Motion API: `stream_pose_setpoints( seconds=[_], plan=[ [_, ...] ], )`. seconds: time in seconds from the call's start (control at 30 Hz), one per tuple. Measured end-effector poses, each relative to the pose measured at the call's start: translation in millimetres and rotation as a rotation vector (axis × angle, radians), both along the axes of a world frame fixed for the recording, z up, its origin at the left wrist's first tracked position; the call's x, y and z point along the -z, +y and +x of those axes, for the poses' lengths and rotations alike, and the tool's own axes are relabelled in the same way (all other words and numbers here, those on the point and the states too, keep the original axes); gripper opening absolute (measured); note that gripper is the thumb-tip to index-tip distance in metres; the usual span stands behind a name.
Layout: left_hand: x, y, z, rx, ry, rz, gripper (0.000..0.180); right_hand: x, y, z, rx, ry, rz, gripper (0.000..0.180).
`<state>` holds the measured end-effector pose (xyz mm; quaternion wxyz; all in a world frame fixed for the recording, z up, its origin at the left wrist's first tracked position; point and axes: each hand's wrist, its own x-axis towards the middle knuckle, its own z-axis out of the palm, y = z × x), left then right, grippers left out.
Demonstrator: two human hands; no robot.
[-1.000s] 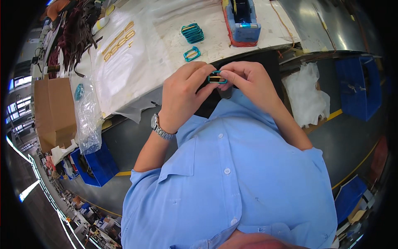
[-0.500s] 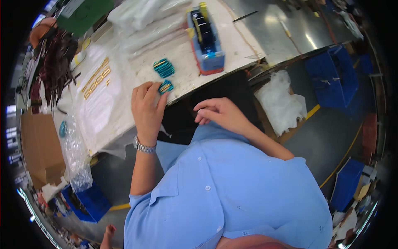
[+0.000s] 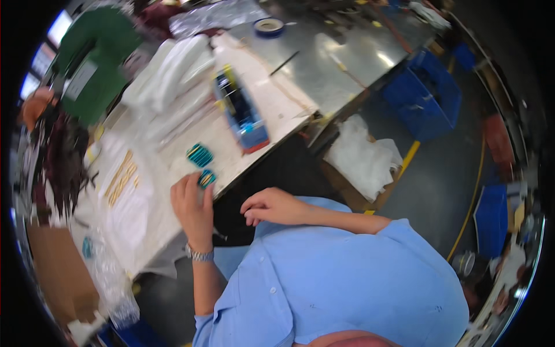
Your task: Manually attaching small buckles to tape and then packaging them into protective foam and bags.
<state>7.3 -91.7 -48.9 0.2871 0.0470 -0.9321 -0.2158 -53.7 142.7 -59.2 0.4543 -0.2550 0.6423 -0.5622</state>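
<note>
On the near edge of the white work table (image 3: pixel 222 171), a small teal bundle with a gold stripe (image 3: pixel 206 178) lies between the thumb and index fingertips of my left hand (image 3: pixel 192 209). A larger teal bundle with pale lines (image 3: pixel 199 155) sits just beyond it, apart from the hand. My left wrist wears a metal watch (image 3: pixel 199 253). In front of my body, off the table edge, my right hand (image 3: pixel 270 206) hovers with its fingers loosely curled. No object shows in it; its palm is hidden. Gold strips (image 3: pixel 122 178) lie in rows on a white sheet to the left.
A blue tape dispenser (image 3: pixel 240 113) stands beyond the bundles, beside rolled clear plastic (image 3: pixel 167 75). Left are dark red strands (image 3: pixel 62 165), a cardboard box (image 3: pixel 62 269) and a plastic bag (image 3: pixel 110 277). Blue bins (image 3: pixel 425 95) and a box with white sheeting (image 3: pixel 364 159) stand on the right.
The whole view has shifted and turned, so the table sits lower and further left. My left hand stays at the small teal bundle, and my right hand remains curled off the table edge.
</note>
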Motion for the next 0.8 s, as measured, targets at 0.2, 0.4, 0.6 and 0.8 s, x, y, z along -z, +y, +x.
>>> stream_pose_setpoints(
  seconds=[0.2, 0.4, 0.6, 0.8],
  plan=[
    [-24, 10, 19, -0.001, 0.37, 0.102, 0.025, 2, 4, 1, 0.045, -0.06, 0.028, 0.03],
    [1, 39, 81, -0.019, 0.297, 0.298, 0.016, 53, -15, -8, -0.032, -0.175, 0.079, 0.031],
    [16, 58, 85, 0.079, 0.172, 0.364, 0.029, 64, -11, -14, 0.053, -0.205, 0.094, 0.03],
    [-17, 33, 88, 0.132, 0.088, 0.383, 0.012, 32, -6, -15, 0.075, -0.199, 0.043, 0.032]
  ],
)
